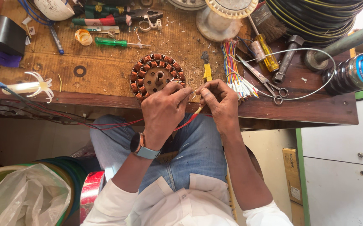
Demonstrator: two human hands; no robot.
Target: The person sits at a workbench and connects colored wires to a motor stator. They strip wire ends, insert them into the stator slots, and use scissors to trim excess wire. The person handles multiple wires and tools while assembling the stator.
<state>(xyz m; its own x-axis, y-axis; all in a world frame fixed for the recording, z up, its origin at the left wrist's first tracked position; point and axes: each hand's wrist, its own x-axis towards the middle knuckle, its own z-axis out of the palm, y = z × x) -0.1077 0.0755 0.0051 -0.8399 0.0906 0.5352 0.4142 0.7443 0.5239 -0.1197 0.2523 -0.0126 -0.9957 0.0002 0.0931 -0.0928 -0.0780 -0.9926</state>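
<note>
A cluttered wooden worktop [106,71] sits before me, strewn with tools. At its near edge lies a round copper-wound stator [156,75]. My left hand [162,111] and right hand [219,102] meet just beside it, each grip pinched narrow on a thin red wire [187,121] between fingertips. A bundle of coloured wires [233,67] and scissors [263,81] lie to the right.

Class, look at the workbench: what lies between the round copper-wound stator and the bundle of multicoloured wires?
In the head view, a yellow-handled tool lies between the round copper-wound stator and the bundle of multicoloured wires, just beyond the person's fingertips.
</note>
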